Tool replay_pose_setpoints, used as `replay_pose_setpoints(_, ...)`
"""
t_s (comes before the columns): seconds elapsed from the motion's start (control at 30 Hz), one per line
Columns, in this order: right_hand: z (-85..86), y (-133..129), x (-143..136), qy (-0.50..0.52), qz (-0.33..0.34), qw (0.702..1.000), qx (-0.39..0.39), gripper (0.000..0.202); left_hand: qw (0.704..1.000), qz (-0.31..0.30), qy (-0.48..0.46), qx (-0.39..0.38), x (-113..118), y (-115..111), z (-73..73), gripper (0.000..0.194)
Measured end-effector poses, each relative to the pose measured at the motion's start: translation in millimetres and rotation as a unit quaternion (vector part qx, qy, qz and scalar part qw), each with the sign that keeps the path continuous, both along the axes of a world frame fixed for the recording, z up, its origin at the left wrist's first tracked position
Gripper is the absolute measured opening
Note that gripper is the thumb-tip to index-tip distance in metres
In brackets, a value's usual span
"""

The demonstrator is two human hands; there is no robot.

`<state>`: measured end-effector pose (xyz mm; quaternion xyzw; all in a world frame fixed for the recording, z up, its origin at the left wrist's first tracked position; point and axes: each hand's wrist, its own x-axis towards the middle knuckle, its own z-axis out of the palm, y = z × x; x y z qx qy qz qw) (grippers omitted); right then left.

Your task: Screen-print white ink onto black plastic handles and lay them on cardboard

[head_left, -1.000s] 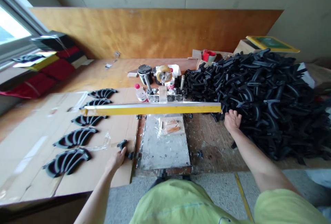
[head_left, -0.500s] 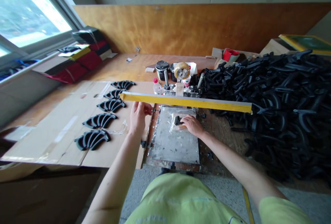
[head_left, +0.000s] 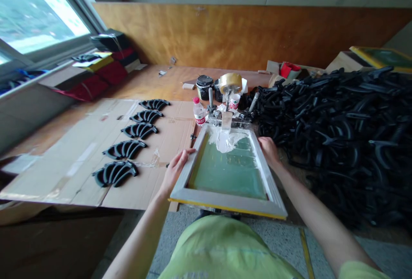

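The hands are apart, each closed on a side rail of the frame (head_left: 225, 203): the left hand (head_left: 177, 167) on its left rail, the right hand (head_left: 269, 151) on its right rail (the fingertips under the rails cannot be seen). The frame lies in front of the person, its far end near the clamp (head_left: 249, 120). What is beneath it is hidden.

If 1 hand pressed or lifted more than the other, the frame might twist, and whatever is below could be knocked askew. The white paste (head_left: 226, 142) is bunched at the frame's far end, so a steep tilt could make it creep over the green mesh (head_left: 222, 178).

Left of the frame's far corner, the bottle (head_left: 200, 115) stands close enough to be toppled by a sideways swing. The pile (head_left: 334, 120) crowds the frame's right side, so loose pieces could catch the right wrist or slide underneath. Farther left of the frame, the 5 black clusters (head_left: 125, 149) sit on the cardboard (head_left: 48, 163); a stray left elbow might disturb the nearest.
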<state>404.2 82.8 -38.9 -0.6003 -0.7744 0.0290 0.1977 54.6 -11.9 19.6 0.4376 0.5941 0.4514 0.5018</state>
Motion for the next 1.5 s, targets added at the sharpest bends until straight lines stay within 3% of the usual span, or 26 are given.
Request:
replay_pose_setpoints(0.07, 15.4, 17.4, -6.3, 0.024, -0.023, 0.998, 0.046, 0.033, 0.998, -0.033, -0.012, -0.053, -3.2, -8.7, -25.6, 0.062)
replay_pose_setpoints(0.17, 33.4, 43.2, -49.6, 0.022, 0.038, 0.994, 0.101, 0.05, 0.995, -0.039, -0.029, -0.085, -2.8, -10.7, -67.3, 0.082)
replay_pose_setpoints(0.23, 37.3, 54.9, -83.2, -0.027, 0.095, 0.993, 0.066, 0.047, 0.996, -0.035, -0.013, -0.083, -1.7, -8.8, -89.1, 0.084)
replay_pose_setpoints(0.3, 33.7, 58.3, -106.4, -0.074, 0.122, 0.99, -0.002, 0.027, 0.996, -0.035, 0.003, -0.082, -1.5, -7.3, -102.4, 0.08)
replay_pose_setpoints(0.37, 25.5, 51.5, -114.4, -0.1, 0.129, 0.985, -0.052, 0.012, 0.995, -0.039, 0.009, -0.086, -2.3, -7.2, -108.4, 0.077)
replay_pose_setpoints(0.43, 17.8, 36.1, -109.0, -0.103, 0.151, 0.981, -0.059, 0.011, 0.995, -0.042, 0.013, -0.088, -3.2, -8.0, -109.8, 0.073)
replay_pose_setpoints(0.57, 17.1, 3.4, -80.9, -0.082, 0.3, 0.95, -0.037, 0.018, 0.995, -0.025, 0.029, -0.087, -2.7, -9.3, -108.3, 0.07)
replay_pose_setpoints(0.67, 25.4, -0.6, -68.6, -0.066, 0.368, 0.926, -0.059, 0.018, 0.995, -0.02, 0.041, -0.084, -1.4, -9.7, -106.6, 0.068)
replay_pose_setpoints(0.83, 20.9, 1.4, -79.7, -0.028, 0.283, 0.959, -0.022, 0.021, 0.996, -0.025, 0.046, -0.072, -1.6, -10.2, -100.4, 0.066)
replay_pose_setpoints(0.97, 9.2, -18.1, -81.9, -0.021, 0.333, 0.943, 0.007, 0.027, 0.997, -0.022, 0.03, -0.073, -1.0, -10.5, -94.2, 0.068)
replay_pose_setpoints(1.03, 12.1, -18.5, -81.0, -0.012, 0.338, 0.941, -0.009, 0.022, 0.996, -0.019, 0.018, -0.081, -0.2, -10.7, -90.5, 0.07)
replay_pose_setpoints(1.13, 27.1, 5.4, -88.5, 0.002, 0.27, 0.963, -0.018, 0.02, 0.995, -0.02, -0.008, -0.095, -0.7, -11.2, -78.8, 0.073)
replay_pose_setpoints(1.27, 49.9, 56.3, -89.5, 0.01, 0.143, 0.99, 0.006, 0.051, 0.994, -0.034, -0.036, -0.098, -4.8, -9.8, -42.7, 0.075)
replay_pose_setpoints(1.33, 53.9, 72.8, -68.8, 0.043, 0.086, 0.995, 0.023, 0.048, 0.996, -0.026, -0.04, -0.078, -4.3, -4.6, -19.4, 0.063)
replay_pose_setpoints(1.43, 41.4, 73.3, -21.0, 0.112, -0.035, 0.993, 0.032, 0.029, 0.998, 0.014, -0.065, -0.008, 5.1, 13.8, 12.7, 0.052)
replay_pose_setpoints(1.5, 21.6, 58.2, 2.4, 0.125, -0.058, 0.99, 0.007, 0.027, 0.992, 0.046, -0.101, 0.061, 15.6, 32.5, 31.2, 0.051)
